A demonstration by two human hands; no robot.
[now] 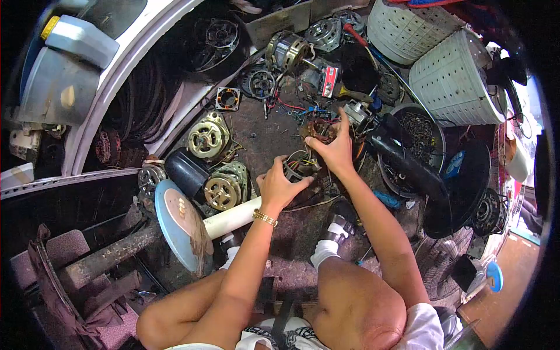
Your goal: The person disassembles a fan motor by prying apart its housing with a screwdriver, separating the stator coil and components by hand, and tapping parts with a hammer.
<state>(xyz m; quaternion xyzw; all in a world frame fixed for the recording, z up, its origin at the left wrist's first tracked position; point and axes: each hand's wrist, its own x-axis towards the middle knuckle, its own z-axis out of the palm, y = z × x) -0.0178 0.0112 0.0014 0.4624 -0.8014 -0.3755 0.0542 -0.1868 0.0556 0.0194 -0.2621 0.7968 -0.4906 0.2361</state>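
Observation:
My left hand (282, 185) curls around a round metal motor part (298, 170) with several thin loose wires coming out of its top. My right hand (337, 150), thumb and index finger spread wide, grips a brownish copper-wound coil (319, 129) just above and to the right of that part. The coil's far side is partly hidden by the fingers. Past my right fingertips sits a small silver motor (357, 115). Blue and red wires (315, 111) lie on the floor just beyond the coil.
Brass-coloured motor housings (208, 137) and a black cylinder (186, 169) lie left. Farther off are a larger motor (287, 51), a square fan frame (228, 98) and a red-and-white box (329, 81). A bowl of small metal parts (417, 131) and perforated white drums (452, 76) stand right.

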